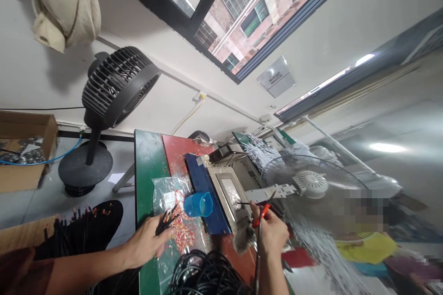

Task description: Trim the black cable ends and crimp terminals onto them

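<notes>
My left hand (150, 242) is closed around a bunch of black cable ends (168, 219) with coloured wire tips, above the left part of the bench. My right hand (273, 235) is closed on a red-handled cutting tool (262, 215), its exact kind partly hidden by my fingers. A single black cable (258, 258) also runs through that hand, its end pointing left over a metal-topped box (224, 189) with a shiny rectangular surface. Between my hands stands a blue cup (199, 204). Red and pale wire clippings (183, 235) lie on a clear plastic bag (161, 258).
A coil of black cable (204, 276) lies at the bench's near edge. A white fan (311, 184) and grey cable bundles (258, 147) are at the right. A black floor fan (117, 87), a cardboard box (50, 138) and more black cables (74, 235) are at the left.
</notes>
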Available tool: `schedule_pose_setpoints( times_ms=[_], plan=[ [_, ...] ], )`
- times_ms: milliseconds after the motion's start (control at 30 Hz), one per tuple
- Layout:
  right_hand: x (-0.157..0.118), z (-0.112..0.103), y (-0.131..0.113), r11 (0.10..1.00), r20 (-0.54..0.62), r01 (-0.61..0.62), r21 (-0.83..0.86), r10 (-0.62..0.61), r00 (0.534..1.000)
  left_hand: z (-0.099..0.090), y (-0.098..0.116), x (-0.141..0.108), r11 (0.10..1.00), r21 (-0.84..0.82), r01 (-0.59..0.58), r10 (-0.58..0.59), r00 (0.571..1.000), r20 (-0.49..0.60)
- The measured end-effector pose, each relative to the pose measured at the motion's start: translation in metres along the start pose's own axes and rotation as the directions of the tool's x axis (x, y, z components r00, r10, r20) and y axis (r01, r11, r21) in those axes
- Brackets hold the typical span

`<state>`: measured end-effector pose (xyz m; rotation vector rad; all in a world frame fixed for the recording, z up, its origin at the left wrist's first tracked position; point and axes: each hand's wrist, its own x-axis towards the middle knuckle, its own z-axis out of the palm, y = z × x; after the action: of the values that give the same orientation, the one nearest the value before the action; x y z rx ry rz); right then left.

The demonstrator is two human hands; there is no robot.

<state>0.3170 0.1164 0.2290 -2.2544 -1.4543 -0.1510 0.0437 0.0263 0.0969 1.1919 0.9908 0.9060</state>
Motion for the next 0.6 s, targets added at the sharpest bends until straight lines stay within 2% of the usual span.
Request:
schedule_pose_setpoints(
  times_ms=[300, 600],
  plan=[
    [0.0013, -0.0023, 0.0021, 1.000, 0.047, 0.005, -0.016, -0.004, 0.999, 0.0006, -0.0003, -0.0005, 1.000, 0.006, -0.005, 0.005, 1.000, 0.000],
    [0.0019, 0.0010, 0.0079, 1.000, 0.047, 0.021, 0.016, -0.022, 0.999, -0.0013, 0.0015, -0.0001, 1.000, 0.028, 0.004, -0.004, 1.000, 0.008]
  ],
)
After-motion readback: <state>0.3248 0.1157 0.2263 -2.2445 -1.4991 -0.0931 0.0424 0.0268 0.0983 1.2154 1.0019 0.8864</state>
